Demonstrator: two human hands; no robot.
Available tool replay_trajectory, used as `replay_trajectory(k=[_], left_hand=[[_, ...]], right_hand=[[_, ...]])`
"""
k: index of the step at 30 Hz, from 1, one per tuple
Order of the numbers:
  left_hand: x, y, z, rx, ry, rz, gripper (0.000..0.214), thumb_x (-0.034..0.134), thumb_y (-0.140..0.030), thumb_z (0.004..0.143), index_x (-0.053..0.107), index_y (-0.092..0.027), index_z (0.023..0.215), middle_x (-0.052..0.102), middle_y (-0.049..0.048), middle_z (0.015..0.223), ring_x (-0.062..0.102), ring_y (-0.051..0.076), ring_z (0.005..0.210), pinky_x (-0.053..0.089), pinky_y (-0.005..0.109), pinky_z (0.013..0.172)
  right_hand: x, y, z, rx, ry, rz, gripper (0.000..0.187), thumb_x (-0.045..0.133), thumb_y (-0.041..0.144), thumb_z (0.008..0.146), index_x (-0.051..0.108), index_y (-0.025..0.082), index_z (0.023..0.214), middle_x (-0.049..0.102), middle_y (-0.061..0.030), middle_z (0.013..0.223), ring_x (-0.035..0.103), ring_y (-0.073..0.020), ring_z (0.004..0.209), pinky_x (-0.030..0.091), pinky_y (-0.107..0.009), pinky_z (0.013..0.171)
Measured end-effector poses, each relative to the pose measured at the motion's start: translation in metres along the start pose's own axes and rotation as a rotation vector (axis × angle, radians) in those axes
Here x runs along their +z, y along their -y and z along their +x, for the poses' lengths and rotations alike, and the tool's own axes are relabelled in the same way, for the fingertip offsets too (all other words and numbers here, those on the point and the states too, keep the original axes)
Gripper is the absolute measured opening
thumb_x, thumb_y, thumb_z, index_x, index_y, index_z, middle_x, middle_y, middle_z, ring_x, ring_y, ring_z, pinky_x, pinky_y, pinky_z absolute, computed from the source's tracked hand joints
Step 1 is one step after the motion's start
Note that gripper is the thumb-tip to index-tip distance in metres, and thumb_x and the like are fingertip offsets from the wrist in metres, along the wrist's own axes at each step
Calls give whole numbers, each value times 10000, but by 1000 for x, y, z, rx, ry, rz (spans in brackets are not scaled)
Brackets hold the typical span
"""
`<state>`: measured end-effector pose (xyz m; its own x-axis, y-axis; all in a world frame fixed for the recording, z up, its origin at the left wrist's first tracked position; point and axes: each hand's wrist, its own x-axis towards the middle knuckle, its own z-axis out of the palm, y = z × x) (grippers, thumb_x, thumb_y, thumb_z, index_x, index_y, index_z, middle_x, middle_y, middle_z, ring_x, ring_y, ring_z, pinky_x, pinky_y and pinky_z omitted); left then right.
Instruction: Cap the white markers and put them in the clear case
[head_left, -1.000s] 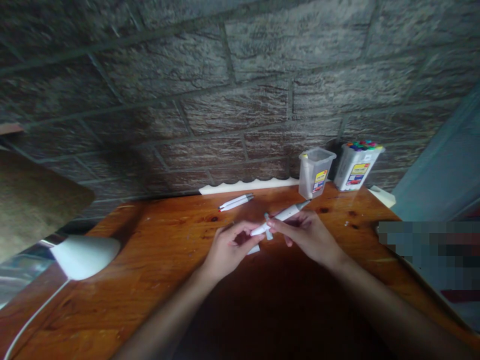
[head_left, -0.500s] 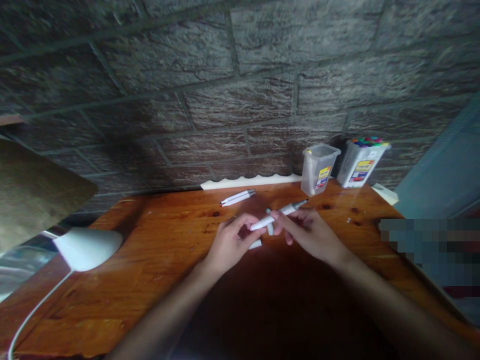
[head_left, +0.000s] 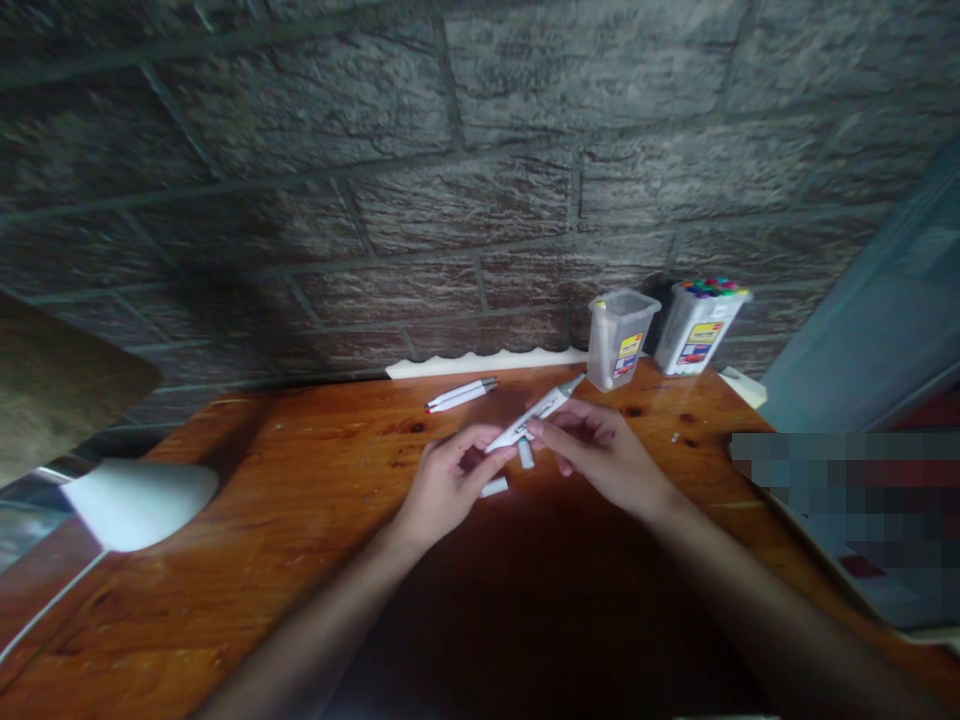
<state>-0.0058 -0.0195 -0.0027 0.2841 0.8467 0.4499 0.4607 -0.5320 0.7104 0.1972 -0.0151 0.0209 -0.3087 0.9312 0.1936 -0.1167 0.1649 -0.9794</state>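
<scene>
A white marker pen (head_left: 546, 405) with a grey tip end slants up to the right between my hands. My left hand (head_left: 448, 475) pinches its lower left end between thumb and fingers. The thumb and fingers of my right hand (head_left: 604, 452) close on its middle. Just below the marker is a small pale cap (head_left: 526, 455), close to the right fingers; whether it touches them I cannot tell. Another white cap (head_left: 494, 487) lies on the wooden table beside the left fingertips. Two white markers (head_left: 460, 395) lie side by side farther back.
Against the brick wall stand a clear plastic box (head_left: 621, 340) and a second box of colourful markers (head_left: 702, 328). A white wavy-edged strip (head_left: 487, 362) runs along the table's back edge. To the left is a white lamp base (head_left: 142, 500) with its cord.
The marker has turned a little in my hands, and printing on its barrel now shows. The whole view has shifted slightly, with things on the table sitting farther left in it.
</scene>
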Motion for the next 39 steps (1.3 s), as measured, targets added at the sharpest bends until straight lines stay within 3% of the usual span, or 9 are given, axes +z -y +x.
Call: replay_trajectory(k=[5, 10, 16, 21, 28, 31, 34, 37, 39], left_hand=[[2, 2, 0, 9, 46, -22, 189, 644, -320, 888, 693, -188, 1014, 714, 3, 806, 636, 115, 673, 499, 195, 631], [1, 7, 1, 6, -16, 22, 218, 643, -332, 885, 698, -182, 1033, 705, 4, 781, 597, 104, 615, 471, 192, 580], [1, 6, 1, 33, 1, 27, 225, 638, -335, 889, 696, -178, 1040, 715, 17, 821, 610, 113, 651, 476, 197, 597], [-1, 4, 2, 65, -6, 56, 240, 653, -335, 876, 692, -176, 1052, 677, 5, 755, 584, 110, 618, 466, 200, 583], [-9, 11, 5, 63, -52, 104, 225, 618, -323, 897, 682, -189, 1067, 640, -22, 722, 540, 86, 572, 424, 179, 538], [-15, 15, 9, 32, -52, 150, 243, 613, -347, 895, 689, -182, 1056, 646, -12, 726, 560, 104, 608, 434, 193, 570], [-21, 20, 12, -9, -14, 210, 266, 615, -380, 885, 697, -178, 1039, 685, 10, 773, 590, 126, 644, 451, 216, 608], [-21, 25, 13, -23, 69, 272, 232, 593, -377, 892, 708, -192, 973, 724, 24, 842, 618, 141, 671, 468, 232, 641], [-18, 27, 12, -30, 136, 314, 214, 579, -362, 898, 710, -199, 945, 733, 28, 869, 637, 151, 698, 475, 239, 655]], right_hand=[[2, -4, 0, -9, -13, -47, 281, 740, 422, 769, 688, 169, 880, 641, 11, 764, 516, -72, 553, 437, -201, 497], [3, -3, 0, 28, -96, -69, 311, 768, 431, 729, 705, 159, 867, 657, 4, 726, 530, -84, 552, 444, -217, 508], [8, -2, 0, 34, -34, 6, 344, 774, 449, 705, 699, 176, 900, 639, 15, 697, 566, -114, 593, 472, -241, 529], [9, -2, 1, 25, -59, 27, 358, 759, 476, 713, 668, 172, 877, 628, 22, 687, 531, -95, 536, 451, -238, 502], [-6, 0, 6, 10, -210, -38, 387, 725, 517, 732, 630, 158, 840, 623, 9, 680, 507, -89, 515, 436, -240, 500], [-12, 0, 4, 7, -149, -184, 323, 695, 462, 767, 646, 162, 876, 663, -19, 757, 564, -120, 592, 465, -266, 568], [-18, 1, -1, -22, 43, -368, 200, 649, 341, 798, 665, 173, 906, 686, -30, 836, 610, -154, 721, 473, -285, 670], [-20, 5, -7, 11, 217, -527, 153, 610, 259, 795, 659, 189, 921, 658, 6, 748, 586, -143, 665, 434, -256, 614], [-19, 7, -10, 33, 212, -673, 127, 597, 223, 777, 644, 196, 892, 625, 24, 668, 556, -133, 599, 393, -243, 567]])
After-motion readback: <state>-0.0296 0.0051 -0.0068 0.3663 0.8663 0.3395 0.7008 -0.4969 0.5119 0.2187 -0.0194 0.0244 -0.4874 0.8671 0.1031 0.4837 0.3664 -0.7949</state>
